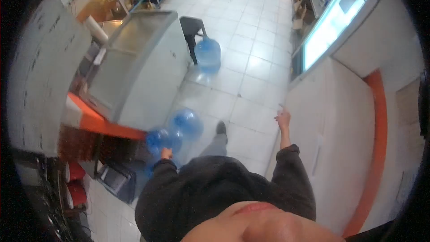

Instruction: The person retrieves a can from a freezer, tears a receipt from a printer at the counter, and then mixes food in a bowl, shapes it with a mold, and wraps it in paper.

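My left hand [166,153] is closed low on the left, over a clear blue water jug [156,140]; its grip on the jug is partly hidden. Just beyond sits another blue water jug [187,123], touching or overlapping the first in this view. More blue plastic shows beside and below the hand. On the other side, my right hand [282,118] is held out over the tiles, one finger stretched and the others partly bent, with nothing clearly in it. Farther forward, a large water jug [208,55] stands upright on the floor beside a dark stool [192,27].
A glass-topped chest freezer [152,69] stands on the left above an orange ledge [105,125]. Along the right are a white cabinet [331,130] and a lit display fridge [331,27]. White floor tiles [251,89] run forward between them. My shoe [221,127] is ahead of me.
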A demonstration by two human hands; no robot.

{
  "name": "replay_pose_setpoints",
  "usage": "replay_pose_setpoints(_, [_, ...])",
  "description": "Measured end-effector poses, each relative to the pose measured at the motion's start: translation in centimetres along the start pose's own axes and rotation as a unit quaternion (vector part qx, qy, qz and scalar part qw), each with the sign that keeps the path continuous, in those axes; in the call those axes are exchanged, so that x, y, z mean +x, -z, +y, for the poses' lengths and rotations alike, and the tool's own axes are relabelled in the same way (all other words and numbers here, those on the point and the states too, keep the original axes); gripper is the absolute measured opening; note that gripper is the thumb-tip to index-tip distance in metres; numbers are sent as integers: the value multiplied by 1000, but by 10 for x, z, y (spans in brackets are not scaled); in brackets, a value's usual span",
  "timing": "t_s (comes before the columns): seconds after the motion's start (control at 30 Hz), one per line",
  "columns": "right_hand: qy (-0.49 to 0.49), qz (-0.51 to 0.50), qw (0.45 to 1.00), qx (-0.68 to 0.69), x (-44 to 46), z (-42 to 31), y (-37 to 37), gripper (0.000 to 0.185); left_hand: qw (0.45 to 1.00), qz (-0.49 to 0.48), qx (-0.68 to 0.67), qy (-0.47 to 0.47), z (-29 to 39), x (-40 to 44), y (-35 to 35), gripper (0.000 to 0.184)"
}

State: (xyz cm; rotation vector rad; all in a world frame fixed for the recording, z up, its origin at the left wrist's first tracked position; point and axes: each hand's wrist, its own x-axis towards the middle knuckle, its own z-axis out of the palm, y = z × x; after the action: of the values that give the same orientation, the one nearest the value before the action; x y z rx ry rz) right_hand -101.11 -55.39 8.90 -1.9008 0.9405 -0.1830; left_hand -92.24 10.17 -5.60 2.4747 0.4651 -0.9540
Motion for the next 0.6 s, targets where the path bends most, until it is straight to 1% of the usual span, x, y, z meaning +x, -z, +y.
replay_pose_setpoints(0.03, [15, 5, 1000, 12, 47, -21, -17, 53, 991, 76, 74, -83, 35, 33, 12, 40])
replay_pose_setpoints(0.07, [83, 39, 996, 0, 62, -20, -29, 61, 965, 140, 154, -158, 58, 50, 21, 42])
replay_pose_setpoints(0.1, [145, 70, 987, -18, 77, -6, -39, 70, 965, 139, 156, -158, 87, 65, 30, 42])
replay_pose_setpoints(0.13, [108, 64, 978, -168, 86, 1, -54, 75, 986, 98, 67, -121, 133, 84, 36, 42])
replay_pose_setpoints(0.17, [63, 54, 944, -318, 79, 17, -64, 80, 995, 48, -21, -80, 176, 97, 37, 41])
replay_pose_setpoints(0.2, [-36, -43, 930, -363, 74, 31, -63, 81, 995, -25, -60, -73, 223, 113, 38, 40])
replay_pose_setpoints(0.23, [-115, -98, 930, -336, 61, 27, -57, 78, 989, -98, -96, -62, 270, 130, 42, 40])
replay_pose_setpoints(0.27, [-120, -110, 954, -253, 47, 67, -55, 74, 987, -110, -86, -75, 319, 147, 43, 37])
replay_pose_setpoints(0.3, [-136, -137, 954, -228, 31, 99, -50, 71, 986, -117, -77, -90, 367, 161, 44, 36])
replay_pose_setpoints(0.37, [-196, -196, 926, -258, 20, 135, -38, 65, 959, -174, -179, -134, 475, 193, 56, 38])
replay_pose_setpoints(0.43, [-243, -228, 901, -277, 35, 140, -23, 58, 936, -179, -237, -189, 553, 267, 52, 40])
replay_pose_setpoints(0.5, [-259, -241, 889, -291, 88, 135, -8, 52, 904, -163, -332, -215, 642, 286, 76, 39])
replay_pose_setpoints(0.53, [-257, -246, 887, -294, 116, 134, 0, 49, 902, -166, -337, -212, 659, 295, 75, 39])
replay_pose_setpoints(0.57, [-248, -247, 888, -298, 152, 127, 5, 46, 894, -115, -407, -149, 680, 307, 87, 40])
replay_pose_setpoints(0.6, [-234, -245, 890, -304, 203, 121, 11, 43, 866, -60, -485, -107, 734, 334, 105, 42])
